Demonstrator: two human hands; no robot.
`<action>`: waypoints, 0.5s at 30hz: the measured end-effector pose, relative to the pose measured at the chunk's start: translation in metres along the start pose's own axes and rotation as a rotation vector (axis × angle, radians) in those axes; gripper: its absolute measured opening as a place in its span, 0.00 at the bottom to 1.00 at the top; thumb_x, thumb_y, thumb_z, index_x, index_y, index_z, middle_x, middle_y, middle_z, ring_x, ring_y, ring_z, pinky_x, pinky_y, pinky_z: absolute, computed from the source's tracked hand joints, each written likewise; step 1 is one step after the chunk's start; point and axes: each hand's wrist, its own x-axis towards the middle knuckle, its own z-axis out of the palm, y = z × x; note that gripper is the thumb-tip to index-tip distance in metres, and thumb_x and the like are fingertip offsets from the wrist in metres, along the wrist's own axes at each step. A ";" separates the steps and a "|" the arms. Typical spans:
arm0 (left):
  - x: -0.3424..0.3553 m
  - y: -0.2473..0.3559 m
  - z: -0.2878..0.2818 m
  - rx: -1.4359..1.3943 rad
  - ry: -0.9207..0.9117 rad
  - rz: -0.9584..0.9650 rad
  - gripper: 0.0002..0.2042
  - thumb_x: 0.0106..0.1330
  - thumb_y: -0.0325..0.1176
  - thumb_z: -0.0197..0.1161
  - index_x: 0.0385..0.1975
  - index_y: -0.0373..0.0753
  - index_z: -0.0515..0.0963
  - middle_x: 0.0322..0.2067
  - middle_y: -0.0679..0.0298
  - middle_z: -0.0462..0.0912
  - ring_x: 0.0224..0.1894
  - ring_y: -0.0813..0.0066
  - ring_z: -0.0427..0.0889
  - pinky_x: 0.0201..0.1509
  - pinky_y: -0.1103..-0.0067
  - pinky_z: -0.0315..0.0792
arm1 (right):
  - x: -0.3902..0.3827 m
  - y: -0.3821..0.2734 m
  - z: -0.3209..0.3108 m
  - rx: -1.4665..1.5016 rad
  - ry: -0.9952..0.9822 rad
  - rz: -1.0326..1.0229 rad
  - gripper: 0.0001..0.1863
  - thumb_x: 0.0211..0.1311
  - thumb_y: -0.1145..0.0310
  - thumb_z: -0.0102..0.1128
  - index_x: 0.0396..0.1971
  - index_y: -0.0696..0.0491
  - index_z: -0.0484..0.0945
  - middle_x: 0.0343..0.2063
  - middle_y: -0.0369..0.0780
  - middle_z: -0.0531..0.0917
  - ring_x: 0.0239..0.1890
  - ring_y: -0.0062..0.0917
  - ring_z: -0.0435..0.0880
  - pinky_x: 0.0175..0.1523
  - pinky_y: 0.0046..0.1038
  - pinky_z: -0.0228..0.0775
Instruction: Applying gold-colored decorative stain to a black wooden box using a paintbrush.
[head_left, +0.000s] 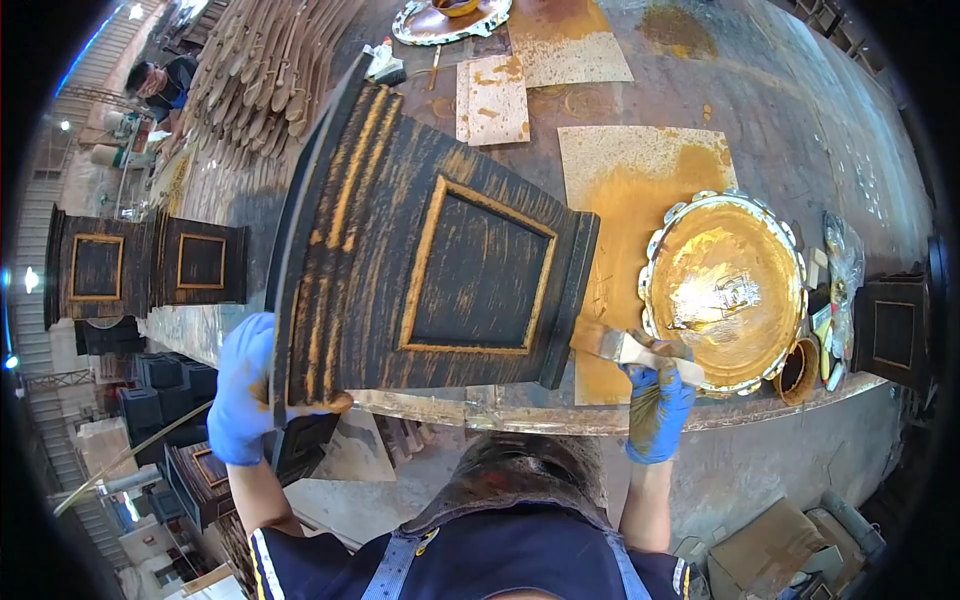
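Note:
A black wooden tapered box, like a planter or pedestal, with gold-streaked edges and a gold-framed panel (480,270), lies tilted on its side over the table. My left hand (245,390), in a paint-stained blue glove, is closed on the near edge of its wide end, at the left. In its blue glove, my right hand (660,410) grips a flat paintbrush (640,352) by the handle. The bristles point left, close to the box's narrow end; whether they touch it I cannot tell. Beside that hand stands a round tray (650,285) coated inside with wet golden-brown paint.
Paint-stained boards (640,160) lie on the worktable (780,100). A brown tub (797,372) sits by the tray. Similar finished boxes (200,262) stand at left, another (890,330) at right. Stacked carved wood strips (270,70) and a person (165,85) are at far left.

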 end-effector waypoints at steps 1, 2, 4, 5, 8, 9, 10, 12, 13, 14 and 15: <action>0.005 -0.003 0.006 0.039 0.022 0.064 0.31 0.45 0.57 0.59 0.35 0.31 0.73 0.36 0.50 0.75 0.38 0.58 0.75 0.44 0.69 0.65 | 0.005 0.000 0.000 0.005 -0.007 -0.025 0.15 0.54 0.68 0.55 0.41 0.57 0.67 0.38 0.41 0.71 0.39 0.27 0.75 0.39 0.23 0.74; 0.010 -0.005 0.010 0.074 0.046 0.137 0.28 0.47 0.55 0.59 0.33 0.31 0.73 0.33 0.50 0.75 0.34 0.57 0.76 0.40 0.70 0.66 | 0.009 0.001 -0.001 0.021 -0.014 -0.039 0.14 0.55 0.69 0.55 0.40 0.56 0.67 0.35 0.39 0.72 0.35 0.25 0.75 0.38 0.21 0.74; 0.001 0.002 -0.005 0.010 0.100 0.138 0.26 0.48 0.52 0.58 0.33 0.31 0.73 0.34 0.48 0.74 0.33 0.55 0.75 0.39 0.70 0.66 | -0.006 -0.013 0.005 -0.016 0.011 -0.046 0.12 0.55 0.71 0.54 0.38 0.58 0.67 0.34 0.40 0.73 0.39 0.29 0.76 0.38 0.23 0.75; 0.002 0.005 -0.009 -0.035 0.136 0.173 0.25 0.49 0.51 0.58 0.33 0.31 0.72 0.34 0.48 0.74 0.33 0.54 0.75 0.39 0.70 0.66 | -0.005 -0.016 0.005 -0.025 0.017 -0.042 0.11 0.55 0.72 0.53 0.38 0.58 0.67 0.34 0.41 0.73 0.41 0.31 0.76 0.38 0.24 0.75; 0.024 0.014 -0.019 -0.423 0.326 -0.053 0.20 0.31 0.31 0.68 0.27 0.31 0.73 0.23 0.59 0.73 0.25 0.69 0.72 0.31 0.77 0.65 | -0.004 -0.028 0.008 0.019 -0.022 -0.042 0.12 0.55 0.72 0.53 0.38 0.58 0.67 0.34 0.40 0.73 0.42 0.32 0.75 0.39 0.24 0.75; 0.038 0.015 -0.023 -0.875 0.361 -0.159 0.21 0.29 0.29 0.71 0.28 0.31 0.75 0.24 0.65 0.75 0.27 0.80 0.71 0.31 0.82 0.66 | -0.005 -0.031 0.009 0.038 -0.039 -0.047 0.12 0.55 0.72 0.54 0.38 0.58 0.67 0.34 0.40 0.73 0.42 0.32 0.75 0.38 0.24 0.76; 0.052 0.013 -0.039 -0.620 0.279 -0.119 0.18 0.34 0.27 0.70 0.28 0.31 0.75 0.25 0.68 0.76 0.27 0.83 0.70 0.31 0.84 0.65 | -0.004 -0.035 0.011 0.057 -0.056 -0.058 0.12 0.55 0.72 0.54 0.38 0.57 0.67 0.34 0.40 0.72 0.43 0.32 0.75 0.38 0.24 0.76; 0.081 0.013 -0.053 -0.790 0.141 -0.154 0.12 0.42 0.27 0.66 0.28 0.33 0.75 0.23 0.69 0.75 0.28 0.85 0.69 0.31 0.84 0.65 | -0.003 -0.042 0.015 0.118 -0.098 -0.049 0.12 0.55 0.71 0.54 0.37 0.57 0.67 0.34 0.40 0.72 0.44 0.35 0.74 0.39 0.25 0.76; 0.095 0.014 -0.056 -0.782 0.058 -0.172 0.11 0.45 0.28 0.65 0.28 0.33 0.75 0.23 0.69 0.74 0.28 0.85 0.69 0.32 0.84 0.65 | -0.003 -0.045 0.018 0.099 -0.118 -0.046 0.12 0.54 0.71 0.54 0.37 0.57 0.67 0.34 0.40 0.72 0.44 0.35 0.74 0.39 0.25 0.76; 0.107 0.017 -0.054 -0.778 0.042 -0.124 0.11 0.47 0.30 0.65 0.29 0.33 0.75 0.23 0.69 0.75 0.29 0.85 0.69 0.33 0.84 0.65 | -0.003 -0.047 0.020 0.084 -0.140 -0.040 0.12 0.54 0.71 0.54 0.37 0.57 0.67 0.34 0.40 0.72 0.44 0.35 0.74 0.39 0.25 0.76; 0.117 0.019 -0.053 -0.768 0.019 -0.131 0.12 0.48 0.31 0.64 0.31 0.32 0.75 0.24 0.69 0.75 0.29 0.86 0.69 0.34 0.84 0.65 | -0.002 -0.050 0.022 0.082 -0.174 -0.043 0.12 0.54 0.70 0.54 0.37 0.57 0.67 0.34 0.40 0.72 0.45 0.35 0.73 0.39 0.25 0.76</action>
